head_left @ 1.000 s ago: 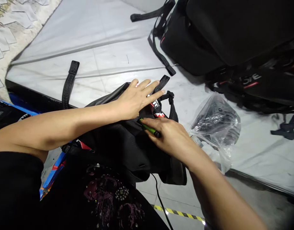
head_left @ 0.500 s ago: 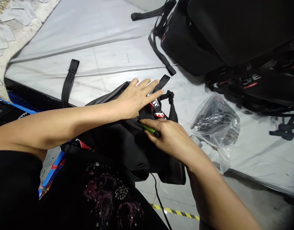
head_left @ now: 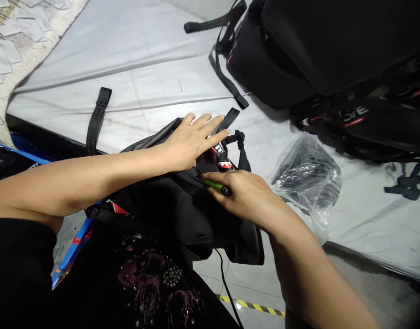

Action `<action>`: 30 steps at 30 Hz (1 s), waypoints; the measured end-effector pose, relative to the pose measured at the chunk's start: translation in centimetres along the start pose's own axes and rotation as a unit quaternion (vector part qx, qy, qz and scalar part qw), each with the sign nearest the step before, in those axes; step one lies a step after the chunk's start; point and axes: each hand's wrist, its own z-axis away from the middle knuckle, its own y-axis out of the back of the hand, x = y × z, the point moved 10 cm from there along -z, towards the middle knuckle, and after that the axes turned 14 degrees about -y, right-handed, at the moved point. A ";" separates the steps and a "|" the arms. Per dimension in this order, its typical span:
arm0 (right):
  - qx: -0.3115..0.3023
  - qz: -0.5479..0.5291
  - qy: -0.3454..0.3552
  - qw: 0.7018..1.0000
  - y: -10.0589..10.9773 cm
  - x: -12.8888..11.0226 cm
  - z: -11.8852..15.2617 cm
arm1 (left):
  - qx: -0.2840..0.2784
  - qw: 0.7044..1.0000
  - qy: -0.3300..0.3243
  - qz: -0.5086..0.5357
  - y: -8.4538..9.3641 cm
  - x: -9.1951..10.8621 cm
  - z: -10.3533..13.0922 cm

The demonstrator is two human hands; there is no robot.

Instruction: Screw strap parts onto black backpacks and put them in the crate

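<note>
A black backpack (head_left: 182,205) lies in front of me at the table's edge, with straps and red-and-white printed trim on it. Flat on its upper part rests my left hand (head_left: 192,141), fingers spread, palm against the fabric. My right hand (head_left: 244,192) is closed round a slim green-handled tool (head_left: 215,185) with a black end. The tool's thin tip points at the fabric just below my left wrist; I cannot tell exactly what kind of tool it is. A short black strap (head_left: 228,119) sticks out beyond my left fingers.
More black bags (head_left: 299,59) are piled at the back right. A clear plastic bag (head_left: 307,173) with dark pieces inside sits right of my right hand. White sheeting covers the table (head_left: 155,50). Cut pale pieces (head_left: 25,23) lie at the upper left. A black cord (head_left: 223,274) hangs below.
The view has shifted slightly. Both hands keep nearly the same places on the backpack, and the green tool remains in my right hand, its tip against the same area.
</note>
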 end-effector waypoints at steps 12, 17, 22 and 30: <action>0.015 -0.015 -0.006 1.000 -0.3 0.4 1.1 | -0.137 0.986 0.075 0.051 -0.6 -3.8 2.0; 0.091 -0.164 0.035 0.982 -0.2 -1.5 1.0 | -0.172 0.969 0.159 0.077 -0.5 -5.3 4.5; 0.072 -0.367 0.044 0.926 -1.7 -3.1 0.0 | -0.160 0.971 0.173 0.027 -0.4 -4.7 4.3; 0.151 -0.258 -0.018 0.954 -1.3 -2.7 0.9 | -0.142 0.974 0.179 -0.006 0.4 -3.1 4.4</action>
